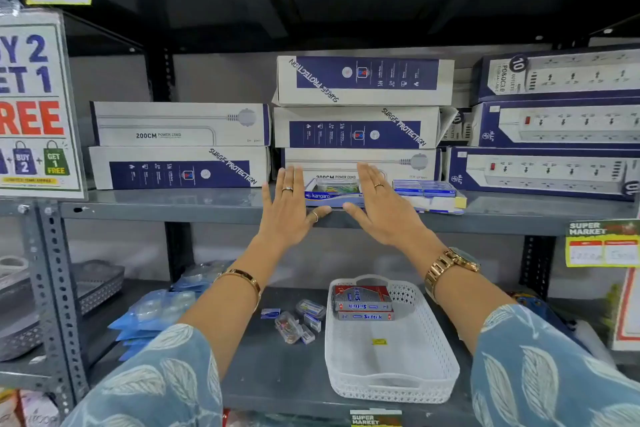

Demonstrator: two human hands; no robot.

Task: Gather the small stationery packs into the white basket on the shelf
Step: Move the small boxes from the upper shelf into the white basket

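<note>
**Both hands up at the Kangaro pack**

Left hand (289, 210) and right hand (379, 208) are both spread flat, fingers straight, either side of the blue Kangaro pack (330, 196) on the middle shelf (173, 206), thumbs by its front edge, nothing gripped. White basket (391, 340) sits one shelf down with red Softek boxes (362, 303) inside; a few small packs (298, 322) lie just left of it.

Left hand (289, 208) and right hand (381, 208) reach toward 12 o'clock. Palms face each other, fingers straight and spread. Neither grips anything.
</note>
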